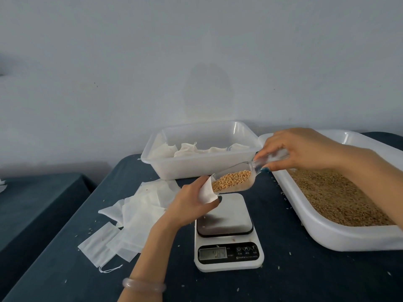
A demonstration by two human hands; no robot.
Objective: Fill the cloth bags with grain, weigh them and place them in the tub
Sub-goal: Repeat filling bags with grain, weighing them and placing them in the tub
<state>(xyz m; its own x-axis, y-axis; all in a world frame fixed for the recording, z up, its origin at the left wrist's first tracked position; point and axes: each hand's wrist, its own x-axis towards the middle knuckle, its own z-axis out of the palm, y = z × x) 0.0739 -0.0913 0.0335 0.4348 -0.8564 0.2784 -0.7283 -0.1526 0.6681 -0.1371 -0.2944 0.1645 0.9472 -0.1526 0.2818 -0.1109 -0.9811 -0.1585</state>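
My left hand [192,202] grips a small white cloth bag [206,190] above the scale, its mouth turned toward the scoop. My right hand [298,149] holds the handle of a clear plastic scoop [235,179] full of golden grain, with the scoop's lip at the bag's mouth. Below them sits a white kitchen scale [227,232] with a steel platform and a lit display. A clear tub [202,166] at the back holds several filled white bags. A white tray [340,238] of grain lies on the right.
A loose pile of empty white cloth bags [126,223] lies left of the scale on the dark blue tablecloth [305,275]. Stray grains are scattered over the cloth. A second dark table [32,203] stands to the left, across a gap.
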